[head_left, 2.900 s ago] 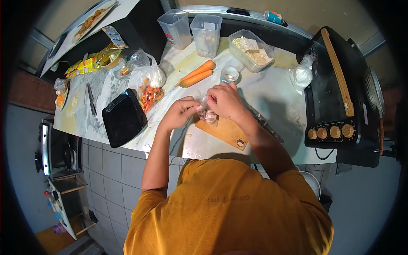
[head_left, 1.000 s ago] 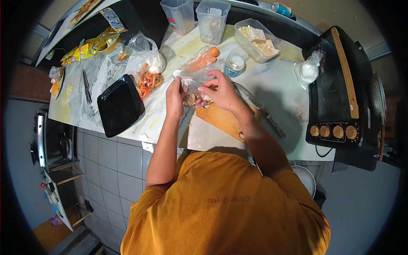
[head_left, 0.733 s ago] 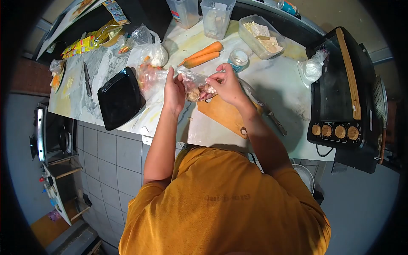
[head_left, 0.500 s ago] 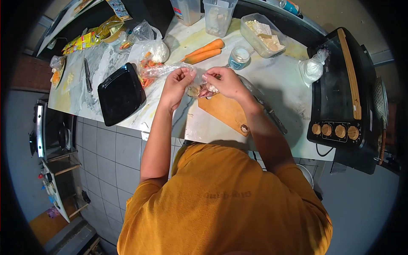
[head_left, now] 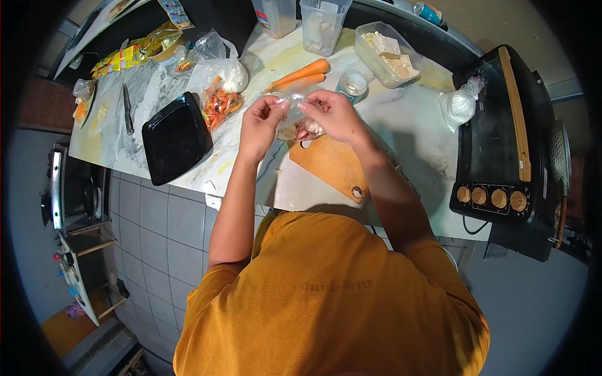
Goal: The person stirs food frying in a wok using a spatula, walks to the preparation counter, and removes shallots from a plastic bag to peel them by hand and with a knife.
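A clear plastic bag (head_left: 307, 130) with garlic and shallot-like pieces hangs between my two hands, just above the wooden cutting board (head_left: 327, 164). My left hand (head_left: 262, 125) pinches the bag's gathered upper part from the left. From the right, my right hand (head_left: 332, 115) pinches the same part, its fingertips close to those of my left hand. Two carrots (head_left: 301, 75) lie on the counter beyond the hands. An open jar (head_left: 352, 85) stands behind my right hand. A knife is mostly hidden beneath my right forearm.
A black tray (head_left: 176, 139) and bagged chopped vegetables (head_left: 219, 108) lie left. Another knife (head_left: 128, 108) rests farther left. Plastic containers (head_left: 323, 28) and a food tub (head_left: 387, 55) stand behind. To the right are a white bag (head_left: 459, 106) and a black oven (head_left: 495, 138).
The bag's upper part, earlier stretched left over the chopped vegetables, is now gathered between both hands. My left hand has changed from spread fingers to a pinch.
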### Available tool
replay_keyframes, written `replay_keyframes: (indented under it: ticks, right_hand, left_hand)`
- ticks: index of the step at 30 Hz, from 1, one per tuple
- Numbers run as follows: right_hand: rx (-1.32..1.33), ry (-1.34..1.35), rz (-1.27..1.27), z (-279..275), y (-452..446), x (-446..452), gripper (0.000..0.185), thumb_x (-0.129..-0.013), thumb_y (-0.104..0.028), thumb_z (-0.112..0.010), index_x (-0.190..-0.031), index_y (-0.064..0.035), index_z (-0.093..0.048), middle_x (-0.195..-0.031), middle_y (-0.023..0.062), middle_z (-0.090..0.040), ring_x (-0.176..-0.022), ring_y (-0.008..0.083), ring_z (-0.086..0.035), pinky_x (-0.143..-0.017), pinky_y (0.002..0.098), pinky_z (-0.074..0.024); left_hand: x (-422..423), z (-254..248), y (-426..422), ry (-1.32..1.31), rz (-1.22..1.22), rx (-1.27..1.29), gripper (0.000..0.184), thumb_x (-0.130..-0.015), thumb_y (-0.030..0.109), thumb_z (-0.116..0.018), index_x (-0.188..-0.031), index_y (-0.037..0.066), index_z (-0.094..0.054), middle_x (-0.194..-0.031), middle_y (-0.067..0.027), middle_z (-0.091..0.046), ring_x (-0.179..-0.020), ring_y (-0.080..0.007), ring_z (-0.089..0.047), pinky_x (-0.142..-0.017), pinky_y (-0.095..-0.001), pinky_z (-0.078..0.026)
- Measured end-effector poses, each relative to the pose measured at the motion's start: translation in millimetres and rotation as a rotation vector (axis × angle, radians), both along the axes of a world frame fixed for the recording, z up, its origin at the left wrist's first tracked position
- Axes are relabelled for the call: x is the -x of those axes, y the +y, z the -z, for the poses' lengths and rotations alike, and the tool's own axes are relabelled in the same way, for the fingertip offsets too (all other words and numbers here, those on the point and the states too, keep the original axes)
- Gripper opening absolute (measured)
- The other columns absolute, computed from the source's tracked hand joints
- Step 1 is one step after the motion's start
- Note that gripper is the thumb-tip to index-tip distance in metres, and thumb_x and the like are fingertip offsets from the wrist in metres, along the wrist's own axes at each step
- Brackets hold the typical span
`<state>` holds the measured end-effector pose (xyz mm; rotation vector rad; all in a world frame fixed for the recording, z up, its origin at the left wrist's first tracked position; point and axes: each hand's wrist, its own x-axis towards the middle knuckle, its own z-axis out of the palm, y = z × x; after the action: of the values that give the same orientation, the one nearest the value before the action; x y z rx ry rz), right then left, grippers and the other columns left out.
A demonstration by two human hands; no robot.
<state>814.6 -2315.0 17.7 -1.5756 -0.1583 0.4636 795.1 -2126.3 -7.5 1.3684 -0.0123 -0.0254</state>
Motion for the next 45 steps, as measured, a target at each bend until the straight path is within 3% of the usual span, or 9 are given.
replay_keyframes:
  ticks: [7, 11, 16, 19, 32, 37, 38, 40, 45]
  right_hand:
    - [-0.333, 0.052, -0.008, 12.1, -3.9, -1.7, 0.020, -0.092, -0.013, -0.065, -0.105, 0.0010, -0.060, -0.087, 0.0082, -0.064, -0.064, 0.0131, -0.066, -0.048, 0.0266, -0.0577]
    - [-0.168, -0.001, 0.020, -1.9, 2.5, -2.7, 0.020, -0.091, -0.012, -0.066, -0.105, 0.0016, -0.062, -0.092, 0.0081, -0.065, -0.062, 0.0131, -0.065, -0.048, 0.0265, -0.0571]
    - [-0.288, -0.184, 0.114, 1.0, -2.8, -7.9, 0.016, -0.092, -0.007, -0.065, -0.105, 0.0020, -0.062, -0.096, 0.0056, -0.066, -0.083, 0.0098, -0.063, -0.075, 0.0238, -0.0529]
    - [-0.359, -0.219, 0.142, 3.7, -2.5, -6.8, 0.021, -0.091, -0.003, -0.064, -0.111, 0.0014, -0.060, -0.099, 0.0040, -0.064, -0.092, 0.0083, -0.059, -0.084, 0.0232, -0.0478]
    - [-0.274, -0.135, 0.066, -0.7, -9.4, -5.4, 0.049, -0.086, 0.007, -0.062, -0.130, -0.0030, -0.045, -0.110, 0.0074, -0.060, -0.103, 0.0115, -0.057, -0.092, 0.0267, -0.0470]
    - [-0.621, -0.133, 0.139, 1.3, -14.6, -9.8, 0.069, -0.079, -0.003, -0.073, -0.139, -0.0073, -0.038, -0.116, 0.0114, -0.060, -0.098, 0.0209, -0.061, -0.087, 0.0344, -0.0499]
    - [-0.623, -0.135, 0.136, 8.6, -16.7, -10.8, 0.069, -0.079, -0.003, -0.073, -0.139, -0.0073, -0.038, -0.116, 0.0114, -0.060, -0.098, 0.0209, -0.061, -0.087, 0.0344, -0.0499]
    - [0.052, -0.396, 0.034, 29.1, -22.3, -11.3, 0.071, -0.073, -0.016, -0.080, -0.135, -0.0058, -0.045, -0.111, 0.0126, -0.065, -0.098, 0.0251, -0.064, -0.088, 0.0377, -0.0501]
    - [0.417, -0.393, -0.185, 52.2, -11.7, -1.2, 0.062, -0.068, -0.023, -0.082, -0.121, -0.0019, -0.058, -0.105, 0.0163, -0.068, -0.097, 0.0284, -0.066, -0.087, 0.0364, -0.0506]
  left_hand:
    - [5.8, -8.5, -7.3, 0.054, -0.074, 0.275, 0.012, -0.094, 0.013, -0.064, -0.099, 0.003, -0.059, -0.080, 0.0026, -0.058, -0.072, -0.0081, -0.054, -0.066, -0.0223, -0.042]
    - [2.1, -6.8, -7.8, 0.024, 0.029, -0.015, 0.009, -0.093, 0.010, -0.065, -0.098, 0.004, -0.060, -0.082, 0.0020, -0.058, -0.073, -0.0075, -0.054, -0.067, -0.0221, -0.043]
    - [1.2, -11.4, -11.5, -0.127, -0.181, 0.238, 0.010, -0.090, 0.007, -0.068, -0.096, 0.003, -0.061, -0.083, 0.0018, -0.059, -0.076, -0.0059, -0.055, -0.070, -0.0204, -0.045]
    - [1.4, -14.4, -12.0, -0.141, -0.208, 0.085, 0.010, -0.090, 0.007, -0.068, -0.096, 0.003, -0.061, -0.082, 0.0018, -0.060, -0.076, -0.0064, -0.056, -0.071, -0.0207, -0.045]
    - [1.0, 5.6, 15.0, -0.176, -0.108, 0.016, 0.021, -0.088, 0.014, -0.072, -0.103, 0.004, -0.062, -0.094, -0.0028, -0.064, -0.090, -0.0099, -0.059, -0.078, -0.0249, -0.046]
    - [10.3, 38.3, 23.1, -0.485, 0.197, -0.925, 0.060, -0.071, 0.022, -0.085, -0.121, 0.001, -0.059, -0.120, -0.0143, -0.059, -0.112, -0.0227, -0.051, -0.091, -0.0344, -0.044]
    - [10.4, 45.6, 22.0, -0.411, 0.184, -0.940, 0.058, -0.070, 0.019, -0.084, -0.118, -0.001, -0.060, -0.112, -0.0162, -0.063, -0.101, -0.0256, -0.057, -0.090, -0.0352, -0.046]
    - [9.2, 38.0, 16.2, -0.238, 0.177, -0.833, 0.052, -0.072, 0.017, -0.084, -0.116, -0.001, -0.062, -0.105, -0.0136, -0.065, -0.094, -0.0228, -0.058, -0.087, -0.0335, -0.048]
    - [2.5, 40.7, 13.7, -0.017, 0.141, -0.596, 0.034, -0.078, 0.010, -0.080, -0.108, -0.001, -0.065, -0.089, -0.0046, -0.068, -0.077, -0.0126, -0.060, -0.074, -0.0278, -0.050]
